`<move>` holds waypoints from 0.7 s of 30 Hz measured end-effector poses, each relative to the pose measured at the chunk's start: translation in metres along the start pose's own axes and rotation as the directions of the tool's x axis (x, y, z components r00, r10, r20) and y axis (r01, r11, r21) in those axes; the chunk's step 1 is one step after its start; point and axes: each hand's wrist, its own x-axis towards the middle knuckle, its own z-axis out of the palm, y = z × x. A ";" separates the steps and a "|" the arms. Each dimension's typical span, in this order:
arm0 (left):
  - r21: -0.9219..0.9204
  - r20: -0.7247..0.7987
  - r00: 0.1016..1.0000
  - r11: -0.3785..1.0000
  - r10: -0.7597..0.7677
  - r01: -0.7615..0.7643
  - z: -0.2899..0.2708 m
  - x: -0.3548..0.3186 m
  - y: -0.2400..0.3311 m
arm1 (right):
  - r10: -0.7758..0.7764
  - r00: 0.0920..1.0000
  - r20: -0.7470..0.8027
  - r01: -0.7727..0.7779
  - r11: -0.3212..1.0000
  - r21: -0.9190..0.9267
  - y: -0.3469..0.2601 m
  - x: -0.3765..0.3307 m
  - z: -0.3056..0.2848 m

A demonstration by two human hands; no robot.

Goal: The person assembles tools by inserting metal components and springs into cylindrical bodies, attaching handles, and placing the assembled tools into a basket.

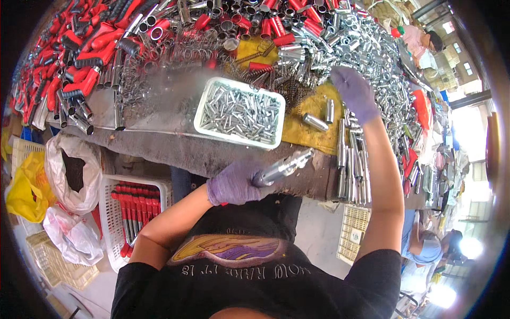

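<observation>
My left hand [234, 183], in a purple glove, is closed around a silver metal tube [284, 167] near the table's front edge. The tube tilts up to the right and has a notched, stepped end. My right hand [355, 94], gloved alike, reaches over the edge of a heap of small chrome parts [366, 45]. Its fingers are bent together at the heap, and what they hold, if anything, is hidden. Below it, two short metal cylinders [315, 122] lie on a yellow cloth [303, 135]. Between my hands stands a white tray [199, 119] filled with small metal pins.
Red-and-black handles [87, 82] are heaped at the left, springs [159, 61] and red tubes [277, 26] at the back. Several long metal tubes [353, 167] lie beside my right forearm. A white basket [109, 223] of red-handled parts stands lower left. Another person [425, 247] is at right.
</observation>
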 end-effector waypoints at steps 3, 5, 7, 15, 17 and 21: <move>-0.056 0.031 0.999 0.998 -0.035 0.037 0.000 -0.003 0.006 | 0.165 0.983 -0.086 -0.186 0.857 -0.480 0.082 0.080 0.020; -0.155 -0.029 0.999 0.988 -0.031 0.026 0.003 -0.005 -0.001 | 0.310 0.933 -0.183 -0.359 0.838 -0.410 0.089 0.106 0.039; -0.186 -0.047 0.998 0.982 -0.043 0.034 0.005 -0.005 -0.004 | 0.425 0.870 -0.252 -0.489 0.809 -0.326 0.093 0.121 0.046; -0.134 -0.071 0.997 0.991 -0.011 0.001 0.003 -0.006 -0.002 | 0.285 0.932 -0.226 -0.250 0.953 0.171 0.063 0.086 0.025; -0.108 -0.208 0.974 0.988 0.088 -0.112 0.000 -0.006 0.005 | 0.123 0.992 -0.014 -0.086 0.766 0.637 -0.008 0.030 0.003; -0.416 0.067 0.992 0.901 -0.106 0.124 -0.010 -0.005 -0.003 | -0.397 0.895 0.203 0.104 0.627 0.772 -0.078 -0.073 -0.039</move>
